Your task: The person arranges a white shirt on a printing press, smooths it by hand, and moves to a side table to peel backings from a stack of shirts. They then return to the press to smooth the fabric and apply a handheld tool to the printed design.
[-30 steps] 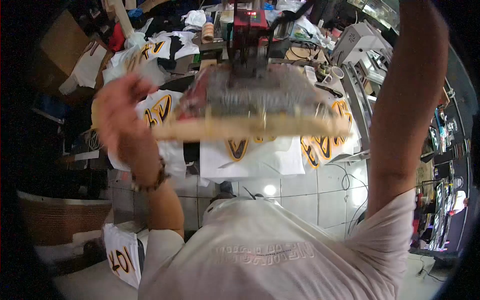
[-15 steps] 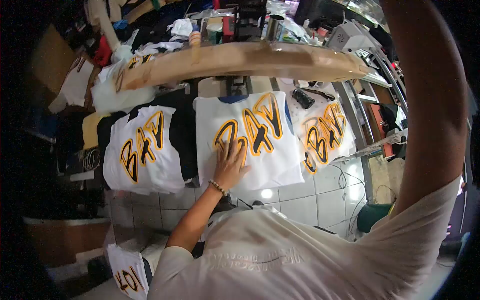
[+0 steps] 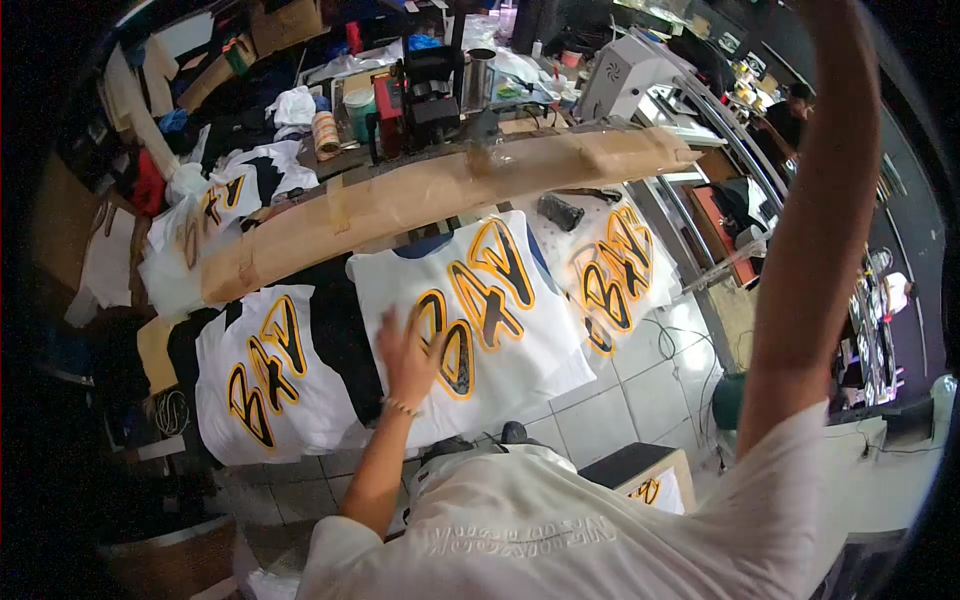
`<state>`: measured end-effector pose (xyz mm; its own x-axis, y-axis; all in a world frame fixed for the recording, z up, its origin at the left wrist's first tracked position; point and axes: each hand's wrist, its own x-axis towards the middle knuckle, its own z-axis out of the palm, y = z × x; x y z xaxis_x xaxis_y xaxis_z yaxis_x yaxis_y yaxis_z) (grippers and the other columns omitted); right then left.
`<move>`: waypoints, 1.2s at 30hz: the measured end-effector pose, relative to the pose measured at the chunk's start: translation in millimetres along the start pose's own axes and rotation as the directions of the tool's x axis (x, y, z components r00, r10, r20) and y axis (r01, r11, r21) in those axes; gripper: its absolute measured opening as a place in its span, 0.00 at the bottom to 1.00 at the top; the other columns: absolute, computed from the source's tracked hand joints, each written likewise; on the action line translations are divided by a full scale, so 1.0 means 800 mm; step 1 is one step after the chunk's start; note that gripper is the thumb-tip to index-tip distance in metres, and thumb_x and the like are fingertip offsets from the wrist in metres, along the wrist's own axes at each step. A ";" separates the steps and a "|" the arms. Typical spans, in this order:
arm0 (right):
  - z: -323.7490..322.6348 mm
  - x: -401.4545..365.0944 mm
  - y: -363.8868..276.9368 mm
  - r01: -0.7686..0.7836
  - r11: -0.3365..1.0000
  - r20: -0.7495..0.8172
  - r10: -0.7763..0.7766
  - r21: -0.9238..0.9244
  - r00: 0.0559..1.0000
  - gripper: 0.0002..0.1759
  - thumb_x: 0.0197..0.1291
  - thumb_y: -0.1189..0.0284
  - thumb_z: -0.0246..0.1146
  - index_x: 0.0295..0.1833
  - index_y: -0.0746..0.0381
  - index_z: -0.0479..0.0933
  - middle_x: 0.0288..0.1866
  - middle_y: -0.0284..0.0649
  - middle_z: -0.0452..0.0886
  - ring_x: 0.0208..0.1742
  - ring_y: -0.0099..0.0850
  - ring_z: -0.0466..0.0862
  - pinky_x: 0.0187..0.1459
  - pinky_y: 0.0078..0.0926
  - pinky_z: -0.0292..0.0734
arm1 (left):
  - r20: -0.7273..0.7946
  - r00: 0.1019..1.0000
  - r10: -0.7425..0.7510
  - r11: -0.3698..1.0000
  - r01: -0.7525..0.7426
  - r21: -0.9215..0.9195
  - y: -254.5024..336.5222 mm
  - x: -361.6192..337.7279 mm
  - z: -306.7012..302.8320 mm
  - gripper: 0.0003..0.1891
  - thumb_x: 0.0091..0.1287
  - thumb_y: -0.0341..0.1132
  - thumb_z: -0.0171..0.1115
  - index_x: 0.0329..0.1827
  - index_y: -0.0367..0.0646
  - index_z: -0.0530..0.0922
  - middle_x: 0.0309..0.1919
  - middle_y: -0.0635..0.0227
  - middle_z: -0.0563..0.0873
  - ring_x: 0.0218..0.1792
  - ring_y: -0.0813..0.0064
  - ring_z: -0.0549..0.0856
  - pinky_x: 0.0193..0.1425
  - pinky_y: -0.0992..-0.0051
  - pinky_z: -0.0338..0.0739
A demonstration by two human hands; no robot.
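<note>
A white T-shirt (image 3: 400,285) with a dark blue inside collar lies flat in the middle, the letters BAD (image 3: 478,305) printed on it in black with an orange outline. My left hand (image 3: 408,362), a beaded bracelet at its wrist, is over the left side of this shirt, fingers apart and slightly blurred beside the letter B. My right arm (image 3: 822,200) is raised along the right side, and its hand lies outside the picture. To the left is another white shirt (image 3: 320,385) with the same print. A clear printed film (image 3: 612,270) with BAD lettering lies on the right.
A long tan cardboard-covered bar (image 3: 440,195) spans the space behind the shirts. Beyond it stand a metal cup (image 3: 480,78), a tape roll (image 3: 325,133) and a white machine (image 3: 618,75). Cables (image 3: 672,350) trail over the tiled floor (image 3: 590,410). Another person (image 3: 790,115) is at far right.
My left hand has shifted left from the middle of the B to its left edge. The camera view has turned and tilted, so more of the room's right side shows.
</note>
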<state>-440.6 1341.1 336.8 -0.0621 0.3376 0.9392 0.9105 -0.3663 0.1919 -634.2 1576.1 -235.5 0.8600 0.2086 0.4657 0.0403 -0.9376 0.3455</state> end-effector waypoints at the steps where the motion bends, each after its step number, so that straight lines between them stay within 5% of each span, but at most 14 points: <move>1: -0.040 -0.052 -0.001 -0.140 0.989 -0.110 0.145 0.050 0.983 0.22 0.71 0.54 0.62 0.50 0.64 0.82 0.44 0.44 0.84 0.45 0.33 0.85 0.48 0.30 0.80 | -0.047 0.996 -0.073 0.997 0.073 0.006 -0.024 -0.015 -0.013 0.36 0.68 0.47 0.68 0.74 0.39 0.67 0.72 0.35 0.67 0.72 0.35 0.67 0.72 0.43 0.64; 4: -0.099 -0.322 -0.009 -0.726 0.622 -0.033 0.766 0.294 0.642 0.17 0.74 0.62 0.59 0.49 0.66 0.82 0.43 0.40 0.85 0.42 0.28 0.83 0.48 0.28 0.78 | 0.065 0.909 -0.411 0.866 0.412 -0.282 -0.083 -0.088 -0.030 0.36 0.72 0.47 0.66 0.74 0.32 0.65 0.65 0.40 0.75 0.65 0.46 0.76 0.69 0.52 0.70; 5: -0.114 -0.420 -0.011 -0.848 0.398 0.034 0.899 0.349 0.436 0.16 0.74 0.65 0.57 0.50 0.67 0.82 0.45 0.39 0.84 0.43 0.27 0.81 0.51 0.28 0.76 | 0.425 0.710 -0.561 0.432 0.689 -0.581 -0.093 -0.109 -0.039 0.34 0.74 0.51 0.64 0.73 0.35 0.67 0.63 0.52 0.79 0.62 0.58 0.81 0.65 0.60 0.76; 6: -0.103 -0.497 -0.042 -0.891 0.453 0.279 0.859 -0.025 0.429 0.15 0.73 0.64 0.59 0.52 0.64 0.82 0.46 0.36 0.84 0.42 0.26 0.80 0.46 0.26 0.74 | 0.425 0.701 -0.573 0.424 0.697 -0.579 -0.096 -0.131 -0.046 0.34 0.74 0.51 0.64 0.73 0.35 0.67 0.63 0.52 0.79 0.62 0.58 0.81 0.65 0.60 0.76; 7: -0.099 -0.619 -0.049 -0.997 0.069 0.564 0.822 0.047 0.084 0.17 0.72 0.64 0.59 0.56 0.63 0.82 0.49 0.34 0.84 0.45 0.26 0.81 0.49 0.26 0.75 | 0.652 0.562 -0.508 0.080 0.785 -0.614 -0.097 -0.151 -0.052 0.33 0.75 0.52 0.62 0.72 0.37 0.69 0.62 0.58 0.80 0.61 0.63 0.81 0.64 0.64 0.77; 8: -0.085 -0.665 -0.093 -0.983 -0.057 0.761 0.626 -0.172 -0.170 0.19 0.70 0.67 0.62 0.62 0.64 0.79 0.53 0.36 0.83 0.49 0.27 0.82 0.54 0.28 0.77 | 0.832 0.433 -0.348 -0.263 0.806 -0.530 -0.098 -0.171 -0.057 0.31 0.76 0.54 0.61 0.70 0.39 0.71 0.61 0.63 0.81 0.60 0.68 0.81 0.63 0.67 0.77; 9: -0.081 -0.706 -0.129 -0.895 -0.160 0.757 0.485 -0.416 -0.438 0.26 0.67 0.71 0.66 0.69 0.64 0.74 0.55 0.39 0.83 0.54 0.29 0.81 0.58 0.30 0.78 | 0.832 0.429 -0.352 -0.263 0.808 -0.528 -0.095 -0.188 -0.059 0.31 0.76 0.54 0.61 0.70 0.39 0.71 0.61 0.63 0.81 0.60 0.68 0.81 0.63 0.67 0.77; 10: -0.075 -0.738 -0.172 -0.911 -0.381 0.816 0.470 -0.157 -0.337 0.33 0.63 0.74 0.70 0.73 0.64 0.69 0.56 0.41 0.82 0.53 0.30 0.82 0.58 0.31 0.78 | 0.812 0.461 -0.357 -0.282 0.776 -0.564 -0.090 -0.205 -0.055 0.29 0.76 0.54 0.60 0.68 0.40 0.72 0.59 0.64 0.82 0.60 0.70 0.82 0.63 0.68 0.77; 12: -0.073 -0.741 -0.207 -0.821 -0.557 0.792 0.442 -0.124 -0.420 0.35 0.63 0.72 0.73 0.73 0.63 0.68 0.52 0.38 0.82 0.49 0.27 0.82 0.56 0.27 0.79 | 0.795 0.489 -0.359 -0.302 0.745 -0.595 -0.077 -0.215 -0.050 0.27 0.76 0.55 0.59 0.66 0.42 0.74 0.58 0.65 0.83 0.59 0.71 0.82 0.63 0.69 0.77; 15: -0.075 -0.766 -0.223 -0.801 -0.599 0.790 0.496 0.012 -0.359 0.31 0.58 0.68 0.78 0.64 0.64 0.76 0.38 0.30 0.81 0.39 0.20 0.79 0.46 0.22 0.76 | 0.742 0.480 -0.467 -0.394 0.638 -0.661 -0.105 -0.269 -0.029 0.23 0.78 0.46 0.59 0.66 0.39 0.76 0.56 0.67 0.84 0.57 0.74 0.83 0.63 0.70 0.77; 18: -0.085 -0.779 -0.219 -0.847 -0.520 0.760 0.506 -0.108 -0.408 0.28 0.55 0.74 0.79 0.61 0.65 0.77 0.32 0.26 0.78 0.36 0.18 0.79 0.44 0.20 0.75 | 0.667 0.525 -0.529 -0.197 0.688 -0.698 -0.072 -0.250 -0.064 0.20 0.76 0.40 0.62 0.64 0.37 0.77 0.57 0.67 0.84 0.56 0.75 0.82 0.62 0.70 0.77; 28: -0.110 -0.767 -0.215 -0.794 -0.608 0.776 0.513 0.027 -0.366 0.25 0.53 0.81 0.78 0.57 0.64 0.79 0.34 0.29 0.83 0.35 0.16 0.79 0.43 0.17 0.74 | 0.582 0.510 -0.633 -0.128 0.673 -0.729 -0.032 -0.249 -0.097 0.15 0.74 0.36 0.66 0.58 0.37 0.81 0.48 0.69 0.88 0.46 0.77 0.84 0.53 0.72 0.79; 33: -0.107 -0.794 -0.195 -0.856 -0.516 0.845 0.446 -0.026 -0.295 0.22 0.57 0.80 0.75 0.57 0.65 0.79 0.34 0.29 0.84 0.35 0.17 0.80 0.42 0.18 0.75 | 0.563 0.489 -0.667 0.069 0.792 -0.606 -0.048 -0.265 -0.089 0.17 0.72 0.39 0.69 0.56 0.38 0.81 0.45 0.71 0.87 0.44 0.78 0.84 0.49 0.75 0.78; 36: -0.083 -0.796 -0.144 -0.884 -0.467 0.884 0.408 -0.011 -0.227 0.17 0.61 0.74 0.73 0.54 0.65 0.80 0.34 0.31 0.83 0.37 0.20 0.80 0.41 0.21 0.76 | 0.607 0.427 -0.670 -0.002 0.816 -0.577 -0.077 -0.280 -0.075 0.23 0.71 0.40 0.69 0.64 0.38 0.75 0.55 0.65 0.82 0.55 0.70 0.80 0.61 0.67 0.76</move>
<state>-533.0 1110.7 -264.5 0.7473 0.5405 -0.3865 -0.3751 -0.1370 -0.9168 -859.5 1603.6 -312.3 0.6488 0.5489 -0.5270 0.4084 0.3332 0.8498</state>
